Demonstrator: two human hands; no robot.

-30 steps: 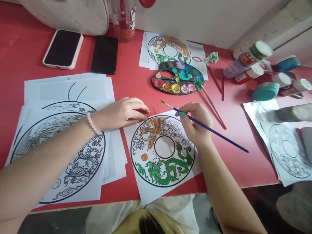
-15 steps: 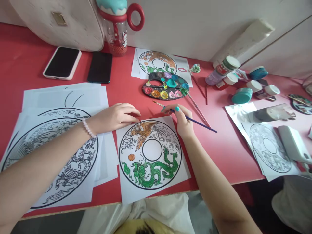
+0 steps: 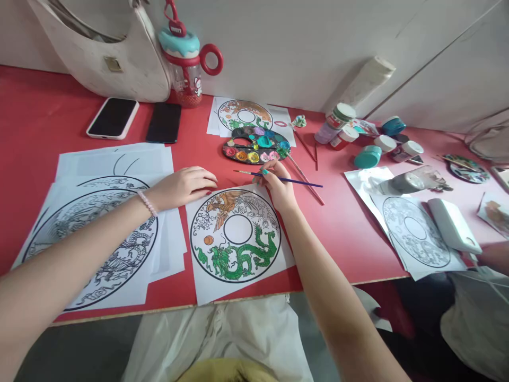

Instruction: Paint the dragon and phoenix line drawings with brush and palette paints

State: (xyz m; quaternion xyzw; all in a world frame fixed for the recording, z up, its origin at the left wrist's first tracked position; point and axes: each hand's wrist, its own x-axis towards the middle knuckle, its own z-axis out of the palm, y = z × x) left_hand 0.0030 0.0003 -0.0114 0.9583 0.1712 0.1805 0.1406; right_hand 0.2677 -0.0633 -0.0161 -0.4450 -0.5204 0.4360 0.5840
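My right hand pinches a thin blue paintbrush above the top right edge of a printed sheet. The brush lies almost level, its tip pointing left, below the palette. On the sheet, a ring design shows a green dragon, a partly orange phoenix and a small orange ball. My left hand rests with fingers stretched out at the sheet's top left edge, holding nothing. Just behind both hands sits a black paint palette with several colours in its wells.
A stack of printed sheets lies under my left forearm. Behind are two phones, a cup, a white bag and a coloured sample sheet. A second brush leans off the palette. Paint jars stand right.
The camera view has shifted, with more of the bag and cup showing. My right hand has turned the paintbrush closer to level. My left hand stays at the sheet's edge.
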